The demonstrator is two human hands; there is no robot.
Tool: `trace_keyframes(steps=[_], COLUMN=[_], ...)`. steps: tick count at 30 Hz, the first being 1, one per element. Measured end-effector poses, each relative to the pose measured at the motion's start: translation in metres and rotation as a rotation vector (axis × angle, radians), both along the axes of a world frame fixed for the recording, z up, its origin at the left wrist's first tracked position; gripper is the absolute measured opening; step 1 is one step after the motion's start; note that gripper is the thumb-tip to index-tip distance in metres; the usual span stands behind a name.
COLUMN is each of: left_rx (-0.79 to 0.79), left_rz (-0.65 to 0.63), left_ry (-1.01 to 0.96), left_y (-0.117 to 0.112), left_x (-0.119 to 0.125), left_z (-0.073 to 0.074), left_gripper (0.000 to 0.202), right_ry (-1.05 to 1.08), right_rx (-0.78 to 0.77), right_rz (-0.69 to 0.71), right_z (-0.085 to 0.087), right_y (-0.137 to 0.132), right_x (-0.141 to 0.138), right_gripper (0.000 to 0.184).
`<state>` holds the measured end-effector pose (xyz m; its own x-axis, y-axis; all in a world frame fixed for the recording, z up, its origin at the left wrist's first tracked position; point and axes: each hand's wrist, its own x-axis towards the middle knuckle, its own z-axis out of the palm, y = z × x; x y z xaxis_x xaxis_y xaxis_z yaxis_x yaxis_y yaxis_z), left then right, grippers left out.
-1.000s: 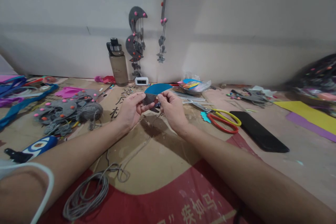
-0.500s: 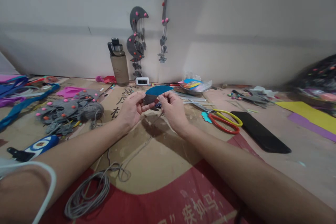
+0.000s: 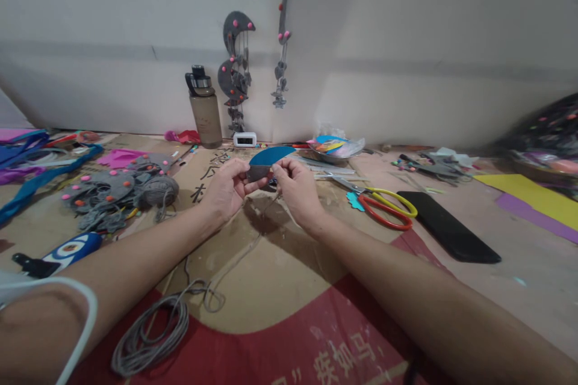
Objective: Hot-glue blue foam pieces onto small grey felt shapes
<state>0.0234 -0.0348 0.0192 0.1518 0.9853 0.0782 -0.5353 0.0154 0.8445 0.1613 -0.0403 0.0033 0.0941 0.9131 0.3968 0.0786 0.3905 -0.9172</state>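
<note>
Pinching the blue-and-grey piece (image 3: 271,156) between closed fingertips of left hand (image 3: 224,191) and right hand (image 3: 298,189), with grey cord (image 3: 151,340) trailing below the fingers and scissors (image 3: 356,188) to their right. Hardly changed from the earlier frame, at most slightly tilted between the fingers; so apparently no clear advance.

The 2 arms (image 3: 388,269) extend forward, converging. The left hand (image 3: 226,189) and right hand (image 3: 298,189) nearly meet, both pinching.
</note>
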Motion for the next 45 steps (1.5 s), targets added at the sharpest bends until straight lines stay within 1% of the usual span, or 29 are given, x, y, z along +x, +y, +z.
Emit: trace_keyframes(steps=[3,7,10,14,19,20,22,24,29,31,33,36,39,42,45], left_rx=[0.032,0.083,0.092,0.067,-0.003,-0.007,0.012,0.087,0.432,0.538,0.581,0.602,0.612,0.554,0.464], left_rz=[-0.042,-0.085,-0.073,-0.019,-0.023,-0.008,0.071,0.162,0.329,0.390,0.413,0.425,0.441,0.373,0.307], left_ry=[-0.024,-0.032,-0.022,-0.011,0.066,0.092,0.172,0.304,0.798,0.951,1.066,1.176,1.165,1.061,0.971], left_y=[0.000,-0.001,0.000,0.002,0.002,0.001,-0.001,-0.004,-0.009,-0.010,-0.010,-0.008,-0.007,-0.007,-0.008], left_x=[0.000,-0.001,-0.001,0.000,0.003,0.004,0.005,0.005,0.004,0.003,0.003,0.003,0.002,0.001,0.001], left_z=[0.000,0.001,0.000,0.000,-0.001,-0.001,-0.003,-0.004,-0.004,-0.003,-0.003,-0.004,-0.005,-0.004,-0.002], left_gripper=[0.006,0.008,0.007,0.003,0.007,0.009,0.014,0.021,0.029,0.032,0.033,0.030,0.025,0.022,0.021], right_ry=[0.013,0.044,0.035,0.000,-0.043,-0.050,-0.055,-0.066,-0.138,-0.156,-0.168,-0.191,-0.211,-0.269,-0.327], right_rx=[-0.005,-0.019,-0.021,-0.003,0.026,0.027,0.028,0.032,0.026,0.031,0.038,0.060,0.116,0.161,0.187], right_rz=[-0.004,-0.003,-0.008,-0.013,-0.030,-0.040,-0.058,-0.088,-0.153,-0.159,-0.150,-0.117,-0.078,-0.060,-0.079], right_z=[0.000,-0.002,-0.003,-0.001,0.003,0.003,0.003,0.003,0.006,0.007,0.005,0.002,0.000,0.001,0.003], right_y=[0.002,0.005,0.006,0.002,-0.004,-0.005,-0.005,-0.005,-0.008,-0.009,-0.009,-0.008,-0.007,-0.008,-0.011], right_x=[0.001,0.002,0.002,0.001,-0.002,-0.002,-0.002,-0.002,-0.002,-0.003,-0.004,-0.006,-0.007,-0.006,-0.006], right_gripper=[0.019,0.021,0.021,0.021,0.021,0.021,0.019,0.018,0.017,0.016,0.017,0.020,0.020,0.018,0.016])
